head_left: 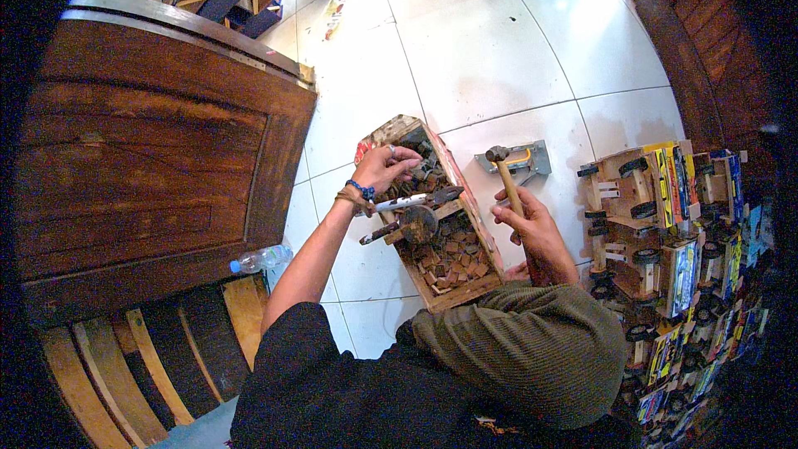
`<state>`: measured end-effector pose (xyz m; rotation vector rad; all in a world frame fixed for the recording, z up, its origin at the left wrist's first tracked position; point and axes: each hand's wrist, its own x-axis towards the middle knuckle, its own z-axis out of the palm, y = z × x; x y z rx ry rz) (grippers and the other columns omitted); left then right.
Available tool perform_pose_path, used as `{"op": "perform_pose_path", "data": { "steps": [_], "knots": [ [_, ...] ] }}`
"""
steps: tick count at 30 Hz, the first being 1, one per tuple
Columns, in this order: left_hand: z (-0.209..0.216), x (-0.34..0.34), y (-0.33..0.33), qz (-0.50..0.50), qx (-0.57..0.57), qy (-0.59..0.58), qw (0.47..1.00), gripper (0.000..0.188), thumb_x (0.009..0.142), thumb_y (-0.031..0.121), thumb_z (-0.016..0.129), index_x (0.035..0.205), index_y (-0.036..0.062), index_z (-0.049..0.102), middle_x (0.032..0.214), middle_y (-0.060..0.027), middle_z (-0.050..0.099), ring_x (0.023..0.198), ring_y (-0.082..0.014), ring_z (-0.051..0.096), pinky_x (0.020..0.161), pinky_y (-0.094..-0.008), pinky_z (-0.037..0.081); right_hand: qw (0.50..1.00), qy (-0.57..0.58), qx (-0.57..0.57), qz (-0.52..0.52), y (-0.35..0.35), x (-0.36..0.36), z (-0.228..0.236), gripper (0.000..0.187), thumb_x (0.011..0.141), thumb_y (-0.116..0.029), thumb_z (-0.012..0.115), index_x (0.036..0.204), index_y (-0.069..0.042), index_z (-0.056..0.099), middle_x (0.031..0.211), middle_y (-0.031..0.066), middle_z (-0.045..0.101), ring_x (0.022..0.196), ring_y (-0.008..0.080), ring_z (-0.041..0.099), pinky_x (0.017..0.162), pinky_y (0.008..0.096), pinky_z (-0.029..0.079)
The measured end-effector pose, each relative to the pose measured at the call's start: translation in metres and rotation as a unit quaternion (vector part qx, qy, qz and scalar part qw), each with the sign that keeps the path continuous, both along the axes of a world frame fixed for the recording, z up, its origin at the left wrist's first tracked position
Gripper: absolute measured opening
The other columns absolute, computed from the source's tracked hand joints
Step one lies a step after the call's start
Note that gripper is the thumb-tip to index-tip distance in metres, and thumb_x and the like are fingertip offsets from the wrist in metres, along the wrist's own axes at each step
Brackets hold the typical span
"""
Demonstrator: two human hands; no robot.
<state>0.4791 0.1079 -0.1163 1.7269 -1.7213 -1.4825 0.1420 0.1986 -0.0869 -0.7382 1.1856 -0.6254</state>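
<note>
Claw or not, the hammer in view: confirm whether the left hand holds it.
No, the right hand grips the hammer, while the left hand is over the wooden box.

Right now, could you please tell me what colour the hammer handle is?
The hammer handle is light yellowish brown, best seen in the head view.
</note>
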Motion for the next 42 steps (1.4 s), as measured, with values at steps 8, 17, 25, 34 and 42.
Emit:
{"op": "perform_pose_path", "data": {
  "steps": [8,17,25,34,42],
  "knots": [
    [-0.004,-0.001,0.006,-0.181,-0.256,-0.249,0.916,0.032,0.086,0.012,0.072,0.117,0.0040,0.070,0.102,-0.0163,0.072,0.095,-0.0316,0.070,0.087,-0.0394,0.057,1.000,-0.013,0.000,0.001,0.002,0.000,-0.010,0.033,0.090,-0.025,0.076,0.117,-0.012,0.061,0.094,-0.0022,0.064,0.082,0.0058,0.058,0.055,0.0210,0.036],
    [-0.050,-0.012,-0.023,-0.368,-0.174,-0.268,0.873,0.019,0.070,0.008,0.065,0.085,-0.0031,0.065,0.080,-0.0282,0.066,0.081,-0.0467,0.067,0.072,-0.0513,0.056,1.000,-0.011,-0.012,0.002,0.002,0.001,-0.012,0.033,0.090,-0.023,0.076,0.117,-0.012,0.062,0.088,-0.0024,0.062,0.078,0.0053,0.056,0.053,0.0214,0.036],
    [-0.059,-0.002,-0.008,-0.321,-0.153,-0.227,0.907,0.025,0.073,0.007,0.068,0.094,-0.0057,0.064,0.089,-0.0296,0.068,0.087,-0.0468,0.067,0.077,-0.0504,0.056,1.000,-0.015,0.000,-0.018,0.003,-0.002,-0.010,0.035,0.090,-0.025,0.077,0.118,-0.012,0.061,0.087,-0.0022,0.062,0.077,0.0048,0.055,0.053,0.0206,0.035],
    [0.001,-0.004,0.002,-0.128,-0.115,-0.094,0.981,0.033,0.080,0.017,0.081,0.108,0.0056,0.068,0.088,-0.0129,0.073,0.083,-0.0241,0.072,0.076,-0.0375,0.056,1.000,-0.008,-0.003,-0.013,0.005,-0.001,-0.016,0.032,0.090,-0.026,0.077,0.116,-0.013,0.062,0.088,-0.0021,0.062,0.075,0.0045,0.053,0.053,0.0200,0.034],
    [0.036,-0.002,0.009,-0.056,-0.135,-0.088,0.985,0.036,0.085,0.025,0.082,0.119,0.0133,0.072,0.084,-0.0022,0.072,0.077,-0.0106,0.067,0.072,-0.0276,0.054,1.000,-0.006,0.003,-0.011,0.004,0.000,-0.015,0.031,0.090,-0.026,0.077,0.115,-0.013,0.063,0.086,-0.0022,0.062,0.072,0.0041,0.052,0.053,0.0205,0.033]
  ]
}}
